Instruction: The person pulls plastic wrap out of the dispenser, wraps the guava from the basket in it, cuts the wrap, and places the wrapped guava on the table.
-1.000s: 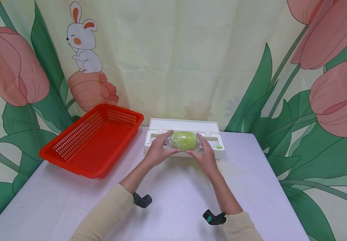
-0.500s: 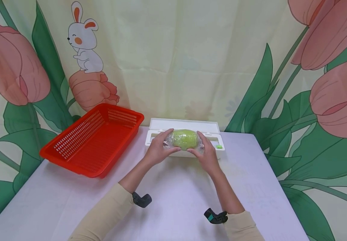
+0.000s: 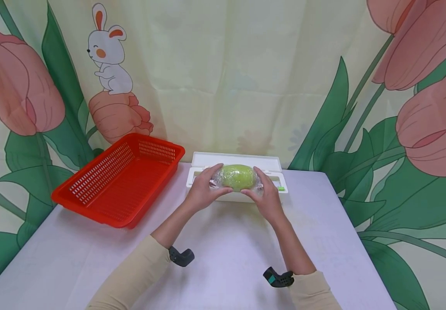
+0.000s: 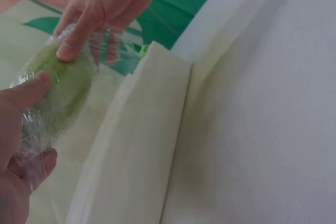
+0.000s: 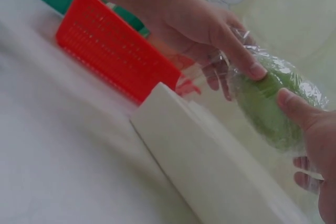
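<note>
A smooth green oval fruit, its exact kind unclear, is wrapped in clear cling film that bunches at both ends. From the left, my left hand holds one end, thumb in front and fingers behind. On the other side my right hand grips the opposite end the same way. Both thumbs press on the wrapped fruit in the right wrist view. Held in the air, it hides part of the white cling film dispenser, whose lid stands raised at the back.
To the left, a red plastic basket with slotted walls sits on the white-covered table. A small green slider is at the dispenser's right end. Behind hangs a curtain printed with tulips and a rabbit.
Both hands have lifted the wrapped fruit slightly and tipped it a little. Their hold on its two ends stays the same. The basket and dispenser have not moved.
</note>
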Demonstrator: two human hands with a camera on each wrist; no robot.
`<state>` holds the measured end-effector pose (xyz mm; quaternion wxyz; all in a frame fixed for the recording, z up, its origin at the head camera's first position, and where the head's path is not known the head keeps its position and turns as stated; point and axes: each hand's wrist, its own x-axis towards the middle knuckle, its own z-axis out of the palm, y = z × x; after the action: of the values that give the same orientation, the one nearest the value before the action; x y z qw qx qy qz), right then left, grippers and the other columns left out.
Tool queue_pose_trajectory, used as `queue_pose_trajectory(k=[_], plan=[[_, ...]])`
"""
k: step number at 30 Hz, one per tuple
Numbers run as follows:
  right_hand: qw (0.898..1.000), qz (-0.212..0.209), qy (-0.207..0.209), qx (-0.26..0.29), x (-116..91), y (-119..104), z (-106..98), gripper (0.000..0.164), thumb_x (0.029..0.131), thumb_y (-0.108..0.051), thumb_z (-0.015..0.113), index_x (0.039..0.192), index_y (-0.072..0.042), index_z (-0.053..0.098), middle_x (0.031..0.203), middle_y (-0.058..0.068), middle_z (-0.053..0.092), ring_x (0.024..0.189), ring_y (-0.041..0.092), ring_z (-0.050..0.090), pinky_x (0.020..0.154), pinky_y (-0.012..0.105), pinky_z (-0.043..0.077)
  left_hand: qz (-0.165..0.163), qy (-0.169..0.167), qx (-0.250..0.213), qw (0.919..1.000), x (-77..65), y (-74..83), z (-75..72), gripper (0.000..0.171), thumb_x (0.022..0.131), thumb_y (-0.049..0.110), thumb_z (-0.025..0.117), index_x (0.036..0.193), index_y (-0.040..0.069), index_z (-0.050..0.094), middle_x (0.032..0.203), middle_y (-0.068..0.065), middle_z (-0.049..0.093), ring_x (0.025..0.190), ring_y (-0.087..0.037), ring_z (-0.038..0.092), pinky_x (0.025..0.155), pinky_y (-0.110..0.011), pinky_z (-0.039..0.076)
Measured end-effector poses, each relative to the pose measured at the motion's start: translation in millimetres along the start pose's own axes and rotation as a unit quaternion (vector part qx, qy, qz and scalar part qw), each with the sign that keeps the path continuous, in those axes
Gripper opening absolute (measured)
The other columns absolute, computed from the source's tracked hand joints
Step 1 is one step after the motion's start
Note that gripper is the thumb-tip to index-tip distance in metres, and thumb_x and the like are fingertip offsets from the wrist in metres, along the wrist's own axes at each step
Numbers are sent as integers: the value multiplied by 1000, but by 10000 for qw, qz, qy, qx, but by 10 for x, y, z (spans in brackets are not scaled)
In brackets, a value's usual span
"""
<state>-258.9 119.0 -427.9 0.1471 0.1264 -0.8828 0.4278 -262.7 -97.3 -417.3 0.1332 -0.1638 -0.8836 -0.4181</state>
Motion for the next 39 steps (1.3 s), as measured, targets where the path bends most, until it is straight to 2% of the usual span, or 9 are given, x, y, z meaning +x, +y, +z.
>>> queue_pose_trajectory(k=[7,18,39], plan=[[10000,-12,-8,10,0,-38,-40,79,80,-31,78,147,-18,38,149,11,44,138,32,41,113,53,35,69,33,-5,10000,-2,43,-33,79,75,37,83,143,20,46,129,-7,59,110,-23,58,86,-35,57],[10000,-37,-3,-38,-9,-104,-100,82,79,-31,79,148,-19,37,148,12,45,135,33,44,109,53,39,-29,0,-10,10000,-1,119,-74,80,75,39,82,143,20,45,135,-6,57,113,-23,55,86,-36,57],[9996,-223,154,72,-47,-239,-229,82,78,-30,80,148,-20,37,147,12,46,132,33,46,107,53,42,164,166,-105,9997,-31,282,-167,80,74,36,83,143,18,46,129,-6,59,110,-22,59,84,-34,58]])
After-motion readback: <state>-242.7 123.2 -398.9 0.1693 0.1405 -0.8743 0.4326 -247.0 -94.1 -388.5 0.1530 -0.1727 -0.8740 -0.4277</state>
